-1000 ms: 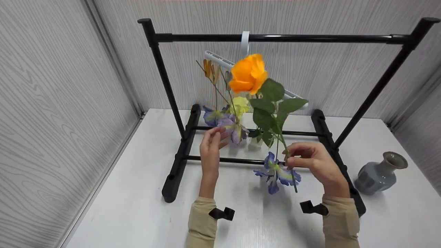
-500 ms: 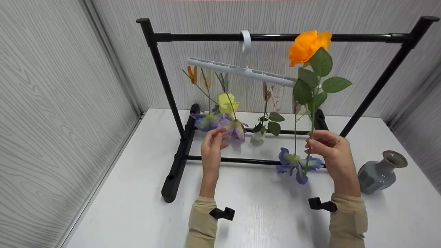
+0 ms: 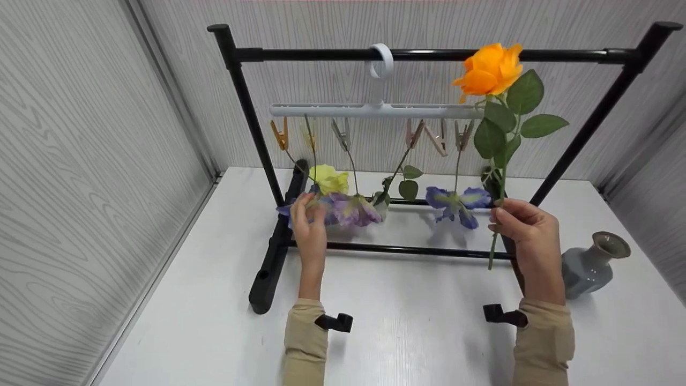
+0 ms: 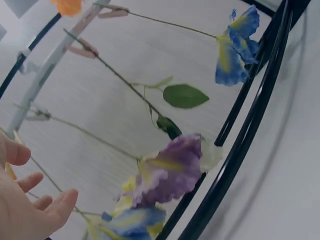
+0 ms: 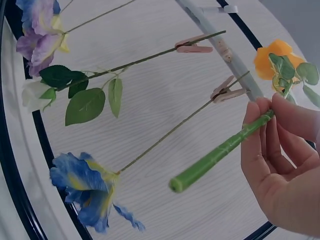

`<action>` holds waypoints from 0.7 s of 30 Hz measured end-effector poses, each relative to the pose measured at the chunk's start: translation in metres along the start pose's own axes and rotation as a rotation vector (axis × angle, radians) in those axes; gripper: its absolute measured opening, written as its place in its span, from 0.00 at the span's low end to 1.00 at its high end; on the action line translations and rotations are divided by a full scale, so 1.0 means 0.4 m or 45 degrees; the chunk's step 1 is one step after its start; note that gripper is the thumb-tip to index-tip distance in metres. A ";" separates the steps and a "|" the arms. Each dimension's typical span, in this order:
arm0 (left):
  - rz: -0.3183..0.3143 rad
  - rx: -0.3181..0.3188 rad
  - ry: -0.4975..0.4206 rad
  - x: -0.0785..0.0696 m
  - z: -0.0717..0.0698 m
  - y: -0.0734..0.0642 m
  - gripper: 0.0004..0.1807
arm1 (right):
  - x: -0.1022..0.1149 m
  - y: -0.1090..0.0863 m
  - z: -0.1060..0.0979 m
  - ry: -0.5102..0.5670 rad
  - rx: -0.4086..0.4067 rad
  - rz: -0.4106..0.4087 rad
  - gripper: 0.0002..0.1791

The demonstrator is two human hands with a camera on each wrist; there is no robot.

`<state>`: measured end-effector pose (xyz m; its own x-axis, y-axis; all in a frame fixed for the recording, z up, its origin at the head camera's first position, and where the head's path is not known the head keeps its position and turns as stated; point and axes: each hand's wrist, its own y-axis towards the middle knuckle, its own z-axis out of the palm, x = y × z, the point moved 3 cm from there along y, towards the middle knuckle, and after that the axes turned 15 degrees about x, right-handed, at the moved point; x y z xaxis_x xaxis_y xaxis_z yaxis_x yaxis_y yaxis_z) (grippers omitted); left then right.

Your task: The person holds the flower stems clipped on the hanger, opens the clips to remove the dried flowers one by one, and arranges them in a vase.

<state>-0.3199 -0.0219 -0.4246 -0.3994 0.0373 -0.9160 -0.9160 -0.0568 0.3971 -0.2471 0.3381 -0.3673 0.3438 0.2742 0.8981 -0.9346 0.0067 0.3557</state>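
My right hand (image 3: pixel 530 236) pinches the green stem of an orange artificial rose (image 3: pixel 489 74) between thumb and fingers. The rose stands upright, bloom on top, before the hanger's right end; the right wrist view shows the cut end of its stem (image 5: pixel 215 155). My left hand (image 3: pixel 310 230), fingers loosely bent and holding nothing, is beside a blue iris (image 4: pixel 132 222) and a purple iris (image 3: pixel 353 210). These hang head-down from a pale grey clip hanger (image 3: pixel 332 111), as do a yellow flower (image 3: pixel 328 179), a white rose (image 5: pixel 35 95) and another blue iris (image 3: pixel 455 203).
A black rack (image 3: pixel 321 54) carries the hanger on its top bar; its feet and lower bars stand on the white table (image 3: pixel 407 321). One pink clothespin (image 3: pixel 438 142) hangs tilted without a flower. A grey-blue vase (image 3: pixel 584 271) stands at the right.
My right hand has moved right with the orange rose. The hanger has swung from slanted to nearly square with the rack, its flowers turning along. My left hand has shifted slightly left.
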 end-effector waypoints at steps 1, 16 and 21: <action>0.004 0.009 0.033 0.009 -0.007 0.006 0.21 | -0.001 -0.001 0.000 0.012 -0.005 0.004 0.06; -0.011 0.301 0.174 0.060 -0.058 0.041 0.32 | -0.014 -0.008 -0.002 0.032 -0.004 0.055 0.06; 0.091 0.326 0.337 0.080 -0.017 0.049 0.18 | -0.003 -0.010 -0.014 0.014 -0.009 0.032 0.06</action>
<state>-0.3504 -0.0286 -0.4465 -0.4700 -0.2187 -0.8551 -0.8791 0.2029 0.4313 -0.2440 0.3431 -0.3712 0.3190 0.2846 0.9040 -0.9436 0.0065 0.3309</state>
